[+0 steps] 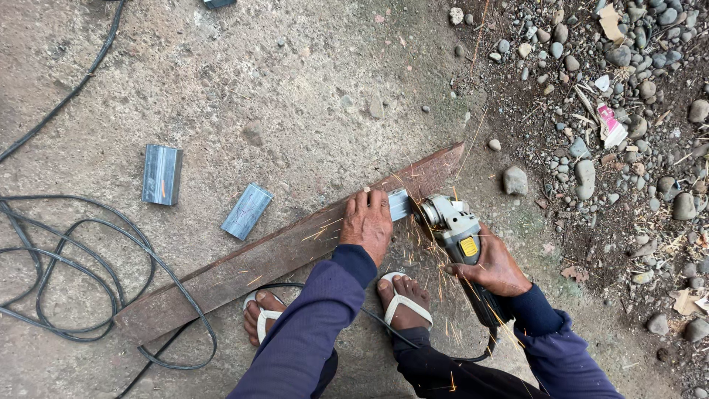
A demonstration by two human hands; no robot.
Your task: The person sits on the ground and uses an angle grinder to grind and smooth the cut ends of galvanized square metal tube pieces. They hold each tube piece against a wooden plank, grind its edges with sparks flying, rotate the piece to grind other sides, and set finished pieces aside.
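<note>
I see the left hand (367,224) pressing a short grey metal channel piece (399,204) flat onto the long brown wooden plank (281,251), while the right hand (493,267) grips the grey-and-yellow angle grinder (454,229), sparks flying. That piece looks stiff, light and sharp-edged, best pinned well back from the disc. Two cut grey channel offcuts (162,174) lie apart on the concrete (258,74).

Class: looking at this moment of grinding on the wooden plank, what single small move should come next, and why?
Probably keep feeding the angle grinder steadily through the metal piece. Sparks are flying at the disc, the left hand pins the piece on the wooden plank, and the right hand grips the grinder body; the piece looks unsevered.
</note>
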